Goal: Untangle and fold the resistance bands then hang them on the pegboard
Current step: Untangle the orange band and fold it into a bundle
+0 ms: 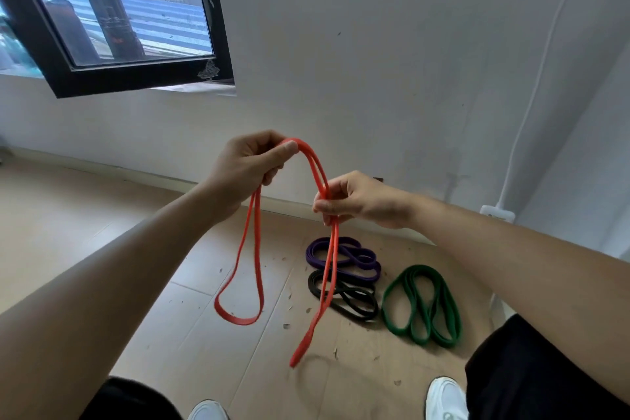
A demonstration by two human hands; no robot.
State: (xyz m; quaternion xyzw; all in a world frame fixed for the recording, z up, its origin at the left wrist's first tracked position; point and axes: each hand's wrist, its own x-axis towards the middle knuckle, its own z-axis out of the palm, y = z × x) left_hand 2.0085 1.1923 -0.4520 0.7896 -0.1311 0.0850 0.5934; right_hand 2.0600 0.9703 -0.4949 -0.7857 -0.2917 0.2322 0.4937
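Left hand [250, 169] grips the red band [254, 259] at its fold; right hand [354, 201] pinches both strands just below; slide the right downward, keeping strands flat, untwisted.

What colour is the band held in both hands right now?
Orange-red. The band hangs from the left hand and right hand, clearest in the head view.

Your left hand [245, 170] gripped the long orange rubber resistance band [238, 319] at its fold; your right hand [364, 201] pinched both strands, loops dangling below your fingers.
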